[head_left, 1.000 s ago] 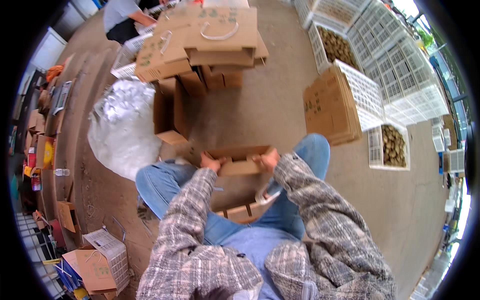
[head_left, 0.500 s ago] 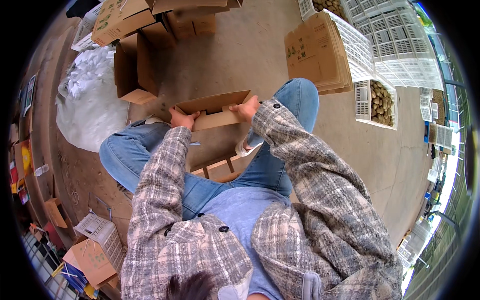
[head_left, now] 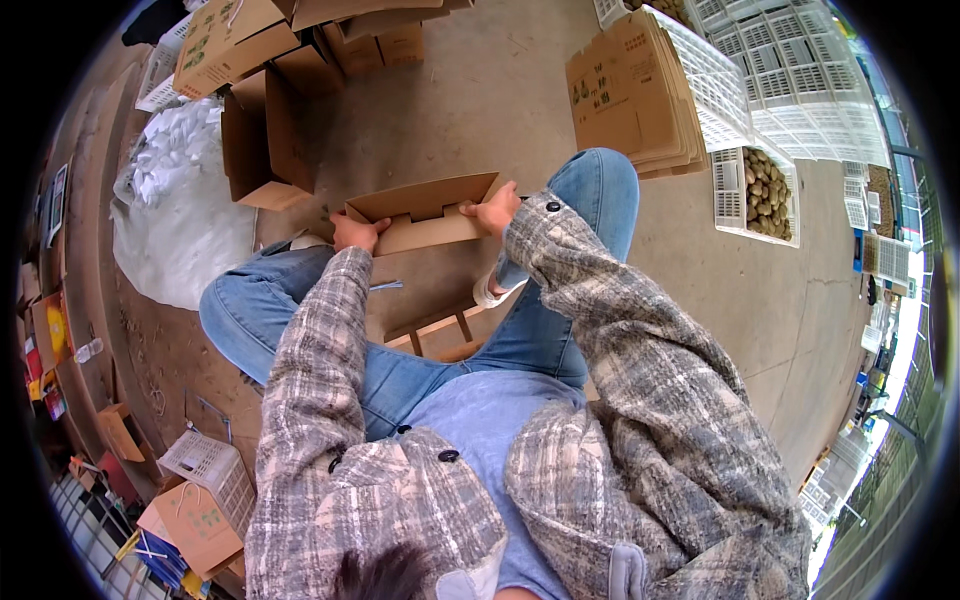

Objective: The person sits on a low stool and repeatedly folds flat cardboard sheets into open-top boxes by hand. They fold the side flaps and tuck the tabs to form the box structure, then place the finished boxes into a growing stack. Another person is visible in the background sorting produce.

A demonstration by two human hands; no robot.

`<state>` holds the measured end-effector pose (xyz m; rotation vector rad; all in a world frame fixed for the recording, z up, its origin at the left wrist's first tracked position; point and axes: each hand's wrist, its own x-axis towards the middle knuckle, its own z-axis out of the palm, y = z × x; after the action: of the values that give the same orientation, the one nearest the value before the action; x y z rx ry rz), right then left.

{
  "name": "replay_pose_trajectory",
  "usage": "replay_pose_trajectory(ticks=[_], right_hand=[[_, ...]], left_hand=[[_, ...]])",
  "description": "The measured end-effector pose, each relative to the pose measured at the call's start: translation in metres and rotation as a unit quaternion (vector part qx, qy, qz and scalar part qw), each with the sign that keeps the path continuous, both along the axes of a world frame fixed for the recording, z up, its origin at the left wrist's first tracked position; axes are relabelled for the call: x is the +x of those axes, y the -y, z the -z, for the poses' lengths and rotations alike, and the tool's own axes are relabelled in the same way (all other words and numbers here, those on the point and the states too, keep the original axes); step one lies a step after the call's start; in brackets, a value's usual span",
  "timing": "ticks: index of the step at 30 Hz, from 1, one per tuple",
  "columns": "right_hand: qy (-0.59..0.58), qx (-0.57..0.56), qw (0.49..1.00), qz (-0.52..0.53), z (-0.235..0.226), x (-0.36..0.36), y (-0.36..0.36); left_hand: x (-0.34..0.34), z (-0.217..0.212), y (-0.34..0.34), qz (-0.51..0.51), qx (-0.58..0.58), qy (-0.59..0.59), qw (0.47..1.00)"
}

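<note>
I sit with knees apart in blue jeans and a plaid jacket, holding a brown cardboard box [head_left: 425, 215] between my legs. My left hand [head_left: 357, 233] grips the box's left end. My right hand [head_left: 492, 211] grips its right end at the top edge. The box's flaps stand up and its far wall faces away from me. A wooden stool frame [head_left: 435, 335] shows below the box, between my thighs.
An open cardboard box [head_left: 262, 140] and stacked cartons [head_left: 235, 35] lie ahead left, beside a white plastic sheet [head_left: 175, 215]. A pile of flat cartons [head_left: 625, 90] leans on white crates [head_left: 790, 80]; one crate [head_left: 757, 188] holds brown fruit. A small white basket [head_left: 210, 472] sits at lower left.
The view has tilted down and nearer to me. Both hands stay on the box ends, and the box has been turned slightly with its flaps raised.
</note>
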<state>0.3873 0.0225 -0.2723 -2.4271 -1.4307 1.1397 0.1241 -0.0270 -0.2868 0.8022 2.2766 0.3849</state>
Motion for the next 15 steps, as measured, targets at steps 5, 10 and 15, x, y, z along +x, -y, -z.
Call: replay_pose_trajectory(ticks=[5,10,15], right_hand=[[-0.009,-0.001,1.0,0.005,0.002,0.0,-0.003],[0.0,-0.012,1.0,0.02,0.003,-0.011,-0.01],[-0.019,-0.015,1.0,0.005,0.008,-0.003,-0.018]], left_hand=[[-0.008,0.008,-0.005,0.029,0.019,0.012,0.999],[-0.049,0.067,-0.011,0.029,0.12,0.176,0.977],[-0.045,0.05,-0.012,0.071,0.134,0.239,0.959]])
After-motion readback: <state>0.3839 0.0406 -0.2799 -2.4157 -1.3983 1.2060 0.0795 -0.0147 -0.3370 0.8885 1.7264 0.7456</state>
